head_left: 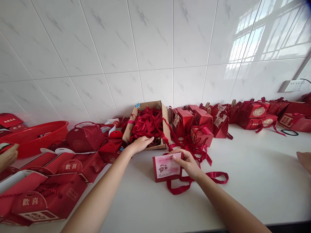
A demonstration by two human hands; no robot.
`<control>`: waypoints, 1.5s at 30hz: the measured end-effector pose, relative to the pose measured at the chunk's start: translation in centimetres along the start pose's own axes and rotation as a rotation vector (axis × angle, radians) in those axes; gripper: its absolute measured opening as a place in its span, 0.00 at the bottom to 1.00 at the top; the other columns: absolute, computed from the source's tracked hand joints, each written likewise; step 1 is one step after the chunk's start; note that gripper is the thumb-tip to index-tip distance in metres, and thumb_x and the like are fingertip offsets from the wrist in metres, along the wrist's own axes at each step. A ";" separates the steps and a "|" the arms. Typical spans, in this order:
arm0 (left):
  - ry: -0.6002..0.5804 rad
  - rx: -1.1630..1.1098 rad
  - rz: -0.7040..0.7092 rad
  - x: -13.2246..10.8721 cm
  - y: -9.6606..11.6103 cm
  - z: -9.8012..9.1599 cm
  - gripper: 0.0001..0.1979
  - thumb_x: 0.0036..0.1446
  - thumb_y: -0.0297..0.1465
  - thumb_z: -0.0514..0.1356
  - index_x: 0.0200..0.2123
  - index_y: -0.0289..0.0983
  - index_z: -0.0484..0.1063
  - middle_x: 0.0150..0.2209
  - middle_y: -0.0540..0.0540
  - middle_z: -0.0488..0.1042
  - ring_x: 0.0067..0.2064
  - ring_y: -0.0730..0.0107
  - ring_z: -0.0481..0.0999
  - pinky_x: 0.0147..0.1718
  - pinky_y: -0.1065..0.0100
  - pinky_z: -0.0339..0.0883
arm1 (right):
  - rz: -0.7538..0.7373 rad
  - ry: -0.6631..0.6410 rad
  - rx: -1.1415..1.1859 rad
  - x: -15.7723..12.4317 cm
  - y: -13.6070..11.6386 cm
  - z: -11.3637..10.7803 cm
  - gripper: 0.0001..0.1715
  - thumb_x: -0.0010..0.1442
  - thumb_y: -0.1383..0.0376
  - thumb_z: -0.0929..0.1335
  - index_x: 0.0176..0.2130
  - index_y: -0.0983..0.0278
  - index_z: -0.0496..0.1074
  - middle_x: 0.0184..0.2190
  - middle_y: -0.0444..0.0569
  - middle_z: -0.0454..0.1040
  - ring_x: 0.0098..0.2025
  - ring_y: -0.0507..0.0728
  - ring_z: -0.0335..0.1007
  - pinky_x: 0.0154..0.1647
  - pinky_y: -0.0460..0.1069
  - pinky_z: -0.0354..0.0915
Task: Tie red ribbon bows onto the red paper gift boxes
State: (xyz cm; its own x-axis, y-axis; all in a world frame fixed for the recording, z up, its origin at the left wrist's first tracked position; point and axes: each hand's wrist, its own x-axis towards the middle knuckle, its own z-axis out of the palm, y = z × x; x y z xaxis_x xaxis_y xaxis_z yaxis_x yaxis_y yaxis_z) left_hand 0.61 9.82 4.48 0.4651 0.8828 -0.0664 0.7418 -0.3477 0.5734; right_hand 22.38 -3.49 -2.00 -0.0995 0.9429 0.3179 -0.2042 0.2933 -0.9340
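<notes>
My right hand (188, 161) pinches a small red gift box (155, 176) by its upper right side. A pale pink card (167, 165) with a drawn couple covers the box's front. Dark red ribbon (178, 191) lies on the table behind and below it. My left hand (142, 144) reaches over the front edge of a cardboard box (166, 121), fingers stretched out and nothing visible in them. Loose red ribbons (148, 123) fill that box, touching or just below the hand, and some trail over its right side.
Red gift boxes with rope handles (53, 194) crowd the left, by a red plastic basin (58, 127). Further red boxes (221, 121) line the tiled wall. A black ring (289, 132) lies right. Other people's hands show at the left edge (8, 157) and right edge (305, 160).
</notes>
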 end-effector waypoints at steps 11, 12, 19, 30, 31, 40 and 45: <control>-0.007 0.013 0.178 -0.1 -0.2 -0.1 0.27 0.47 0.55 0.56 0.32 0.36 0.76 0.37 0.45 0.75 0.42 0.59 0.72 0.40 0.68 0.63 | -0.003 0.006 -0.026 0.1 0.4 -0.1 0.17 0.54 0.54 0.72 0.37 0.65 0.75 0.36 0.50 0.75 0.36 0.54 0.70 0.36 0.47 0.67; 0.005 0.023 0.196 0.0 -0.4 -0.1 0.26 0.47 0.55 0.57 0.30 0.37 0.76 0.36 0.46 0.74 0.40 0.60 0.72 0.38 0.68 0.63 | -0.005 0.007 -0.023 0.1 0.4 -0.1 0.16 0.54 0.55 0.72 0.37 0.64 0.75 0.36 0.49 0.75 0.36 0.53 0.70 0.36 0.47 0.67; 0.108 0.018 0.217 0.5 -1.3 -0.1 0.22 0.53 0.49 0.53 0.24 0.36 0.73 0.25 0.49 0.73 0.30 0.66 0.70 0.31 0.69 0.61 | -0.002 0.006 -0.012 0.1 0.2 -0.1 0.16 0.54 0.54 0.72 0.36 0.64 0.75 0.37 0.50 0.75 0.37 0.54 0.71 0.37 0.47 0.67; 0.769 -0.029 0.293 -0.1 0.3 -2.1 0.19 0.58 0.42 0.48 0.32 0.35 0.72 0.39 0.40 0.73 0.45 0.60 0.71 0.48 0.62 0.64 | -0.017 0.005 -0.019 0.2 0.3 0.0 0.17 0.53 0.54 0.72 0.37 0.65 0.75 0.34 0.49 0.75 0.35 0.53 0.70 0.36 0.46 0.66; 0.870 -0.032 0.304 -0.7 1.0 -2.7 0.19 0.59 0.41 0.48 0.33 0.35 0.72 0.40 0.40 0.72 0.46 0.60 0.70 0.49 0.61 0.64 | -0.024 0.009 -0.028 0.2 0.4 0.0 0.17 0.54 0.54 0.72 0.37 0.65 0.75 0.34 0.49 0.75 0.35 0.53 0.70 0.36 0.46 0.66; 1.234 0.034 0.332 -9.1 8.8 -5.2 0.11 0.59 0.40 0.56 0.32 0.43 0.75 0.51 0.45 0.69 0.60 0.53 0.57 0.59 0.51 0.54 | -0.075 0.202 -0.175 0.9 1.2 0.1 0.21 0.53 0.50 0.71 0.36 0.65 0.75 0.33 0.51 0.76 0.35 0.56 0.70 0.36 0.49 0.68; 0.993 -0.129 0.451 -8.9 8.7 -4.9 0.13 0.61 0.39 0.54 0.35 0.38 0.75 0.43 0.45 0.74 0.50 0.62 0.70 0.52 0.60 0.64 | 0.001 0.220 -0.219 1.5 0.9 0.5 0.23 0.51 0.49 0.72 0.36 0.66 0.75 0.32 0.52 0.75 0.34 0.57 0.70 0.34 0.50 0.68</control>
State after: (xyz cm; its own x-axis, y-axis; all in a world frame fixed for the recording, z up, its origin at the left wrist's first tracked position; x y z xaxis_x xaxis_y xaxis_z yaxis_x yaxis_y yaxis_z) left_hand 0.57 0.46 14.06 0.0416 0.5642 0.8246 0.5182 -0.7178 0.4650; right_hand 21.52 -1.86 -2.31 0.1186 0.9477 0.2962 0.0127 0.2968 -0.9548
